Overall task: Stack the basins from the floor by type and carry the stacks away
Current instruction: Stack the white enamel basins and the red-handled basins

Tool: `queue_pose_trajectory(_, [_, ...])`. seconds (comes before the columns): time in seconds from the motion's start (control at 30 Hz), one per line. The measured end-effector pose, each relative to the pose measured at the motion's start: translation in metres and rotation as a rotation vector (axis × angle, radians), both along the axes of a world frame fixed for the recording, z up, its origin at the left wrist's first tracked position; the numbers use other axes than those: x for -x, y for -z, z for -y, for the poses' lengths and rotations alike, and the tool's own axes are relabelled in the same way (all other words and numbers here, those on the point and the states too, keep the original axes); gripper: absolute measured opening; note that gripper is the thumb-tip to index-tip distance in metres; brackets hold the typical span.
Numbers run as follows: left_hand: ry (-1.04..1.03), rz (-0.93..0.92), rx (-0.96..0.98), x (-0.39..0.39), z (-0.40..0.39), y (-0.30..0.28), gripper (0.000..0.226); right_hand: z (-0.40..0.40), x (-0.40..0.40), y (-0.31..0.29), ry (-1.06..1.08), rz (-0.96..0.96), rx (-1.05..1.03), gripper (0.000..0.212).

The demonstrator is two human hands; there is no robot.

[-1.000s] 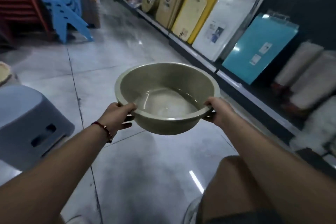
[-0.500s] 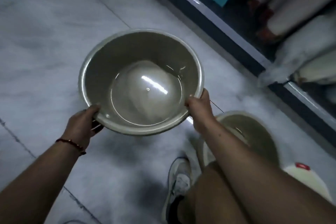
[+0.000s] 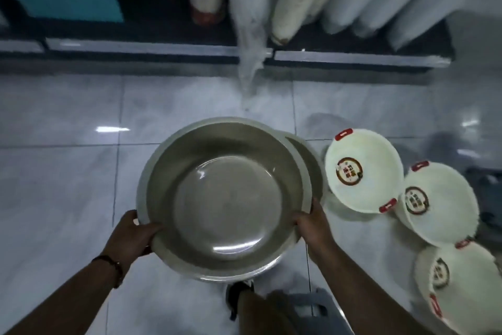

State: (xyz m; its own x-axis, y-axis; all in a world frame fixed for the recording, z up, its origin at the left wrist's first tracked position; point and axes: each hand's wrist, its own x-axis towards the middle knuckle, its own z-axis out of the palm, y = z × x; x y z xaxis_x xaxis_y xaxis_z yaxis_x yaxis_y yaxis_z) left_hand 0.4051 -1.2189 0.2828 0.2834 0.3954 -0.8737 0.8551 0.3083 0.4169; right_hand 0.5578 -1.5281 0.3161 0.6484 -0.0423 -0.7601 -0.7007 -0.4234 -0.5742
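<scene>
L hand grips the near-left rim of an olive basin, thumb hooked over the edge; R hand clamps the near-right rim. Two-sided hold keeps it level, prob. to nest it straight into a 2nd olive basin on the floor, only its right rim peeking out underneath. Can't tell if they touch yet. Right of that: 3 white basins w/ red tabs, unstacked, separate type. Count: 2 olive, 3 white.
</scene>
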Motion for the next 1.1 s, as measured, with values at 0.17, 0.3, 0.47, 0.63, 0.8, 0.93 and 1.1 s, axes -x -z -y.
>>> queue_pose_trajectory(0.17, [0.351,-0.091,0.037,-0.090,0.037,0.032,0.048,0.071,-0.038,0.030,-0.054,0.002,0.210,0.026])
queue_pose_trajectory(0.3, [0.583,-0.081,-0.004,-0.144,0.047,0.086,0.042,0.105,-0.048,0.078,-0.111,-0.015,0.330,0.010])
queue_pose_trajectory(0.47, [0.987,-0.046,-0.093,-0.183,0.041,0.175,0.028,0.107,-0.040,0.160,-0.026,-0.094,0.459,0.013])
queue_pose_trajectory(0.63, [1.189,-0.036,-0.191,-0.196,0.041,0.230,0.042,0.079,-0.004,0.231,0.231,-0.231,0.528,0.037])
queue_pose_trajectory(0.8, [1.315,-0.027,-0.198,-0.219,0.037,0.261,0.080,0.052,0.017,0.284,0.418,-0.252,0.493,0.047])
queue_pose_trajectory(0.93, [1.304,-0.044,-0.174,-0.224,0.040,0.271,0.072,0.048,0.022,0.298,0.449,-0.265,0.518,0.047])
queue_pose_trajectory(1.1, [1.388,-0.106,-0.221,-0.227,0.039,0.279,0.053,0.056,0.019,0.298,0.317,-0.332,0.538,0.060])
